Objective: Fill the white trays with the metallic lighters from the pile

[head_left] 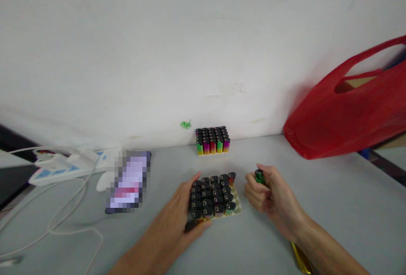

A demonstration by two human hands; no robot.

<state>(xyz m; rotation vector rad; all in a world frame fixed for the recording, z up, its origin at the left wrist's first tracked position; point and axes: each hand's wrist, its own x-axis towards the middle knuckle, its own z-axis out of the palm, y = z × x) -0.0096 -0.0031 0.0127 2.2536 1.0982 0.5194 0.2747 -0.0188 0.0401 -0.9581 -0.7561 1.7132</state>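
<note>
My left hand (176, 211) is wrapped round the left side of a pale tray (237, 211), thumb at the near edge and fingers along the far left. Rows of upright black-topped lighters (217, 191) stand in that tray, and bare slots show down its right side, below one reddish lighter (231, 178) at the far right corner. Just right of the tray, my right hand (277, 197) is closed round a green lighter (259, 176), its black top showing above the fingers. The lighter's lower part is hidden in the fist.
A second block of colourful lighters (213, 146) stands by the wall. A phone (128, 182) with a blurred screen, a white power strip (60, 169) and loose cables (84, 188) lie left. A red bag (352, 114) stands right. A shiny yellow object (300, 258) lies under my right forearm.
</note>
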